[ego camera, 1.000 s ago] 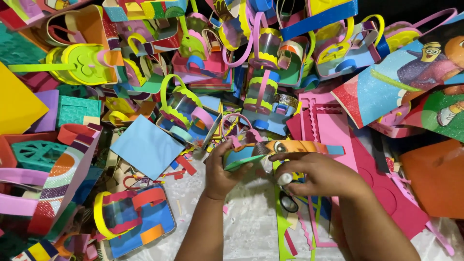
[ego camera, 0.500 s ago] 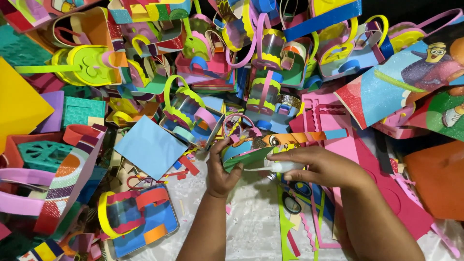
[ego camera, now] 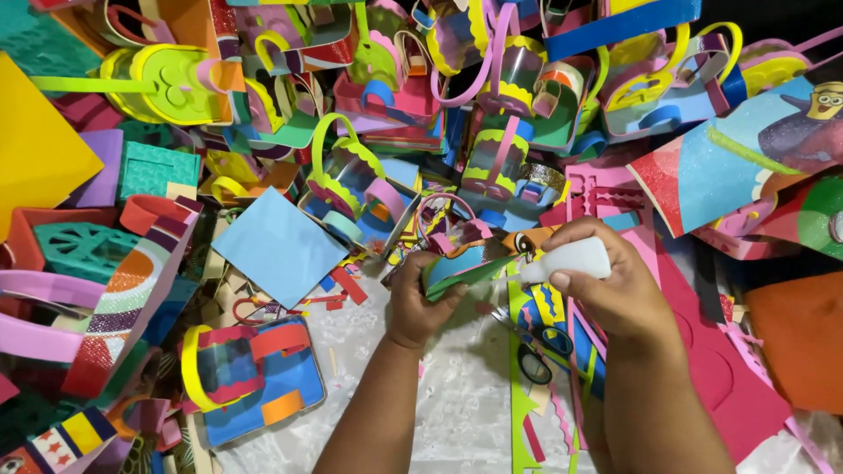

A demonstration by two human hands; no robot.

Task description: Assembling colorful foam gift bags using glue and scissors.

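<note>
My left hand [ego camera: 420, 303] grips a small curved foam piece [ego camera: 464, 268], teal and green with a pink top, held just above the white table cover. My right hand [ego camera: 610, 290] is wrapped around a small white glue bottle [ego camera: 569, 261], its tip pointing left and almost touching the foam piece's edge. An orange foam strip [ego camera: 525, 239] shows just behind the bottle's tip. Under my right hand lie black-handled scissors [ego camera: 531, 353] on blue and yellow foam scraps.
Piles of finished foam baskets with loop handles [ego camera: 492, 149] crowd the far side and left. A light blue foam square [ego camera: 279, 246] lies left of my hands, a blue basket [ego camera: 255, 377] nearer me. Pink foam sheets [ego camera: 702, 351] and a bare white lace cover [ego camera: 439, 412] lie close.
My right hand has turned up and now shows the white glue bottle, brought to the foam piece's edge. The left hand has tilted the piece slightly; the view has shifted a little.
</note>
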